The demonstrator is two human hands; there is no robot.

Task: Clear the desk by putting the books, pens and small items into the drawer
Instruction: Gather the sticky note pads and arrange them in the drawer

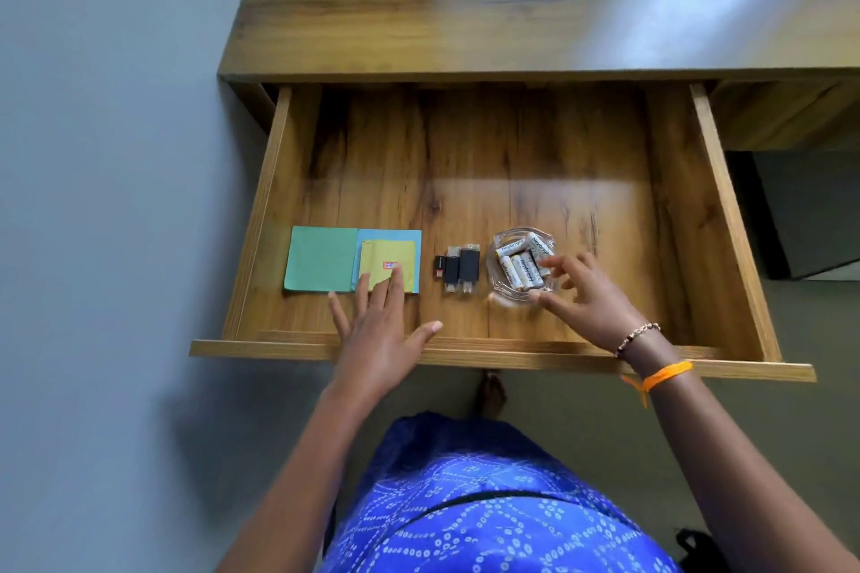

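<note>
Spread fingertips of the left hand (pixel 377 330) press three coloured paper pads (pixel 325 258); the right hand (pixel 584 293), fingers loosely curled and open, touches a glass dish (pixel 500 293) of roughly six "Heybright" batteries (pixel 521 263). Three black USB adapters (pixel 458 270) lie between, inside the open drawer (pixel 465 154).

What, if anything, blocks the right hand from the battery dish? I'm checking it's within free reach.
Nothing visible does. The right hand is already at the glass dish of batteries in the open drawer, fingers on its near-right rim.

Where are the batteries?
In the head view, the batteries lie in a glass dish at the drawer's front right, beside the black USB sticks, with the right hand at the dish.
</note>
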